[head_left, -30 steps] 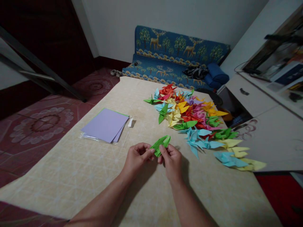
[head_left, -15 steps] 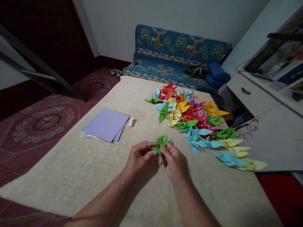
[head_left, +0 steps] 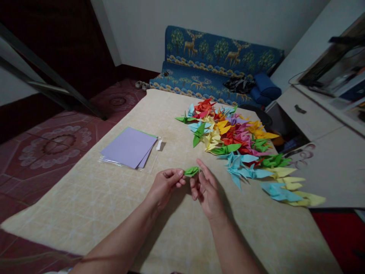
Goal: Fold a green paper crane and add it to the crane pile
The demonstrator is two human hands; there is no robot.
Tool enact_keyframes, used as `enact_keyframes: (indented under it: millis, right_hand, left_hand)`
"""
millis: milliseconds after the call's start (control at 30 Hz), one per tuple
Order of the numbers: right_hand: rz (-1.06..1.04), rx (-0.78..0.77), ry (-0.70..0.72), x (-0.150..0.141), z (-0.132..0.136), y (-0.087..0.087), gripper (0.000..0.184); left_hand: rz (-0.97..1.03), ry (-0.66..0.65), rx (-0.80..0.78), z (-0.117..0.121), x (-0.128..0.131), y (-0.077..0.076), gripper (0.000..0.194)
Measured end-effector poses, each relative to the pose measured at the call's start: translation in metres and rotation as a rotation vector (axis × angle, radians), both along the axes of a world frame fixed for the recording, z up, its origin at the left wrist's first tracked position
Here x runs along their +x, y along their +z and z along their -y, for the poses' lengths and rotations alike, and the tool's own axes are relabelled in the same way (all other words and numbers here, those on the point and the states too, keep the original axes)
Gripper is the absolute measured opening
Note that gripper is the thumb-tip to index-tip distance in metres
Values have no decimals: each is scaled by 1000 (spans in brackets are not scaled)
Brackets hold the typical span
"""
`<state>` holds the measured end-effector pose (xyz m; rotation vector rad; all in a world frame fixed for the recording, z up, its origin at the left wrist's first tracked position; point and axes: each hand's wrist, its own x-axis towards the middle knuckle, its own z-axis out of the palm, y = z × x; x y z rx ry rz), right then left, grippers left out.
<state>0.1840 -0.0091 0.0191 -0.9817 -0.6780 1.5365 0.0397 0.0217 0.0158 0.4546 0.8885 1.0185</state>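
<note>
Between thumb and fingers, my left hand (head_left: 168, 184) pinches one end of a small folded green paper (head_left: 191, 171), held above the table. The paper looks flat and narrow, turned nearly edge-on. My right hand (head_left: 207, 188) is just to its right, with the index finger stretched out and the other fingers partly curled and apart. Its fingertips are close to the paper's right end; whether one touches it I cannot tell. Beyond my right hand lies a heap of folded paper cranes (head_left: 234, 137) in red, yellow, orange, green, blue, pink and purple.
A stack of purple paper sheets (head_left: 129, 146) on clear plastic wrapping lies at the left of the cloth-covered table (head_left: 94, 205). A blue patterned sofa (head_left: 216, 57) stands behind the table. To the right is a white cabinet (head_left: 333, 160).
The green paper has turned from a wide, opened-out view to a narrow one. My right hand has loosened from it and stretched its index finger; my left hand keeps hold.
</note>
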Motion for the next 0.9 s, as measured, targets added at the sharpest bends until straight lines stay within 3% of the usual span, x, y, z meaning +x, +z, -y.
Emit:
enact_keyframes:
  millis: [167,267,333,400,467,567,767,900]
  right_hand:
    - [73,67,-195,-5,-6,-10,89]
    - [69,107,-222,-8,-10,-16,87]
    - [60,110,-192,-7,-10,-16,78]
    - [78,79,-195,-5,-10,-15,57]
    - [110,40,-248,-4,-9,-13,35]
    - [140,16,-364,-4,-8,-10,27]
    - [224,65,-407,-4,-6,-14,23]
    - [246,78,-364,-4,-5,-18,22]
  left_hand:
    - [182,-3,-144,-2,-9,9,6]
    - [331,-25,-272,-1,-10,16,19]
    - [398,-48,-338,0,-9,18,24]
    - [388,-91,-340,1,-6,16,21]
    - [337,-153,-297,3,-4,13,10]
    - [208,-195,-141,5,-1,8,12]
    - [-246,-3,174,9,4,8,30]
    - [-321,52,254,8,6,11,30]
